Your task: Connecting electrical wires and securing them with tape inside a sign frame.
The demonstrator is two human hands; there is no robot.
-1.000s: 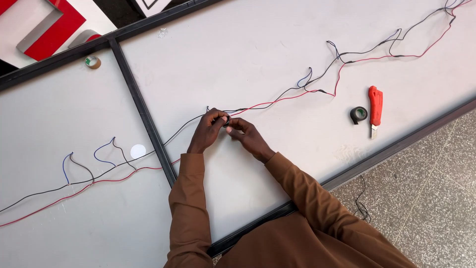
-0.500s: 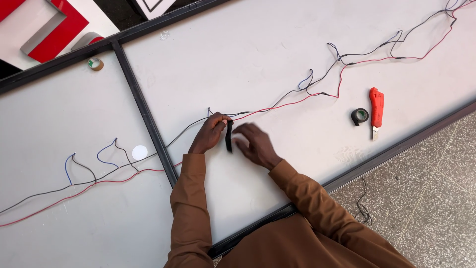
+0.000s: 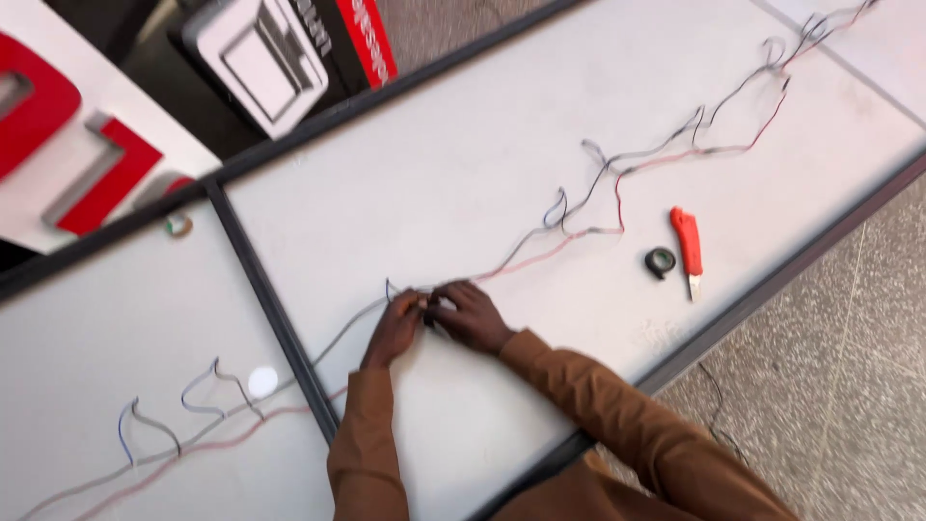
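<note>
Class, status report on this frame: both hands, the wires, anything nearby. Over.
Left hand and right hand together, pinching the thin black and red wires on the white panel. Orange utility knife and black tape roll lie apart, right. Nothing obstructing.

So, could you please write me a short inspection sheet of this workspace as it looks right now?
Surface: large white panel with a dark frame and a dark crossbar.
Job's things: black and red wires run the length of the panel; both hands meet on them near the middle.
Clutter: red utility knife, small black tape roll, another small roll by the far frame.
Hands: left hand and right hand pinch the wires together; the image is blurred, so the grip is unclear.
Cables: a thin dark cable lies on the floor.
Surroundings: speckled floor; red and white sign letters beyond the panel.
</note>
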